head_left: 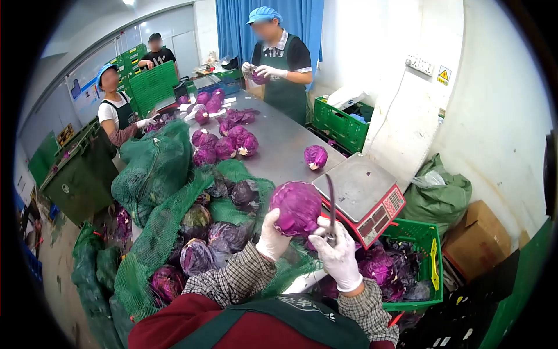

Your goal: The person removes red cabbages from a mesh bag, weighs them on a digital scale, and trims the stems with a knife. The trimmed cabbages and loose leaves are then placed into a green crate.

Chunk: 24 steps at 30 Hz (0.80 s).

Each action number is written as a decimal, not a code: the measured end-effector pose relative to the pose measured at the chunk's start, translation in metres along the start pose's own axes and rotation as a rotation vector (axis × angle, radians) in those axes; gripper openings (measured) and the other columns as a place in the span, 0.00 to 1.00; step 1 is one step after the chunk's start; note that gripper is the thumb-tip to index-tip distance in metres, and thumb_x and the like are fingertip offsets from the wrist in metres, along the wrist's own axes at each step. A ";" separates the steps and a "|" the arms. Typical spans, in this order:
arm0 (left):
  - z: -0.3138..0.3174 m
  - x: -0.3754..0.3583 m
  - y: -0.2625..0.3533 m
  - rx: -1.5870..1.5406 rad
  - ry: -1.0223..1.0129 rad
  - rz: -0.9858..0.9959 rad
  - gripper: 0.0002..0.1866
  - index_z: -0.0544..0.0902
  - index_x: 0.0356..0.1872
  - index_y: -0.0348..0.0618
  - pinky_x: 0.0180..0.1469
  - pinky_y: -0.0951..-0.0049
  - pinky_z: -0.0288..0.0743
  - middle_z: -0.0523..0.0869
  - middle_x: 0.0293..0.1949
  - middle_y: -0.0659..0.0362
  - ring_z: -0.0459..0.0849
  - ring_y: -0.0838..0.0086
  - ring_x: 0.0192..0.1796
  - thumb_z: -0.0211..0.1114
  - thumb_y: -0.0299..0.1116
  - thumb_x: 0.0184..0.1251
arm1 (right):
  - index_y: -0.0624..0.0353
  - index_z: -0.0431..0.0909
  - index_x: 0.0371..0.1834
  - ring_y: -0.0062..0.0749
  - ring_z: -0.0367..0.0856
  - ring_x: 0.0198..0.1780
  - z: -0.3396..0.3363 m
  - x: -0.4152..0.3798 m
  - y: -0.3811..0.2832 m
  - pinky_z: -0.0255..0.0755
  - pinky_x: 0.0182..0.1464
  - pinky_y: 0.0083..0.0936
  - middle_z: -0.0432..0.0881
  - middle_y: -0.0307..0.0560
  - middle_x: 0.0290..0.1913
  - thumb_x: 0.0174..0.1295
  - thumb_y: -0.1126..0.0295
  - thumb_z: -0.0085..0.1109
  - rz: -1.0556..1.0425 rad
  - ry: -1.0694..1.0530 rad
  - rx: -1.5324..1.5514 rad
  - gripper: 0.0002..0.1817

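Green net sacks: at the left and lower left of the frame, green mesh sacks lie slumped open on the grey steel table, with untrimmed dark purple cabbages spilling out.
Left hand: white-gloved, at lower centre, cupped under and behind the round purple cabbage head, fingers closed against it.
Cabbage head: held up just above the table edge, left of the red-trimmed weighing scale; it looks dense, heavy and firm, with smooth outer leaves that may slip or tear off; best gripped from below, palm spread wide.
Right hand: white-gloved, fist closed around the handle of a thin dark knife, blade upright beside the cabbage.
Green plastic crate: lower right, holding loose purple leaves.
Other people: three workers at the upper left and top centre.
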<state>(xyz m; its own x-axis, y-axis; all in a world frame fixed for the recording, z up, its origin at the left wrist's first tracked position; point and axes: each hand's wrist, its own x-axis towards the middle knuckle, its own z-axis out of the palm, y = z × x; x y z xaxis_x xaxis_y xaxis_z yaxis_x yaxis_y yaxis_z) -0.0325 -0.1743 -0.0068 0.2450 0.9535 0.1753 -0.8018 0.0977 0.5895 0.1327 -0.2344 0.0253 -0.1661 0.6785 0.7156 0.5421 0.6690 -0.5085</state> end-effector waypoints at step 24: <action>-0.022 -0.012 0.015 -0.226 -0.173 -0.384 0.38 0.64 0.69 0.43 0.71 0.37 0.57 0.68 0.68 0.43 0.67 0.47 0.69 0.63 0.44 0.58 | 0.63 0.78 0.48 0.33 0.79 0.45 -0.040 -0.004 -0.006 0.73 0.49 0.26 0.79 0.47 0.47 0.55 0.72 0.70 0.156 0.010 0.192 0.18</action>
<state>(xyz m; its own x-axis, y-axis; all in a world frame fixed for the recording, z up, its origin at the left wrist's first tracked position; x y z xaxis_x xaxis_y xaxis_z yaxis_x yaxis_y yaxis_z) -0.0591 -0.1776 -0.0174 0.6185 0.7768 0.1184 -0.7294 0.5116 0.4540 0.1631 -0.2527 0.0447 -0.0838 0.7754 0.6259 0.3940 0.6027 -0.6939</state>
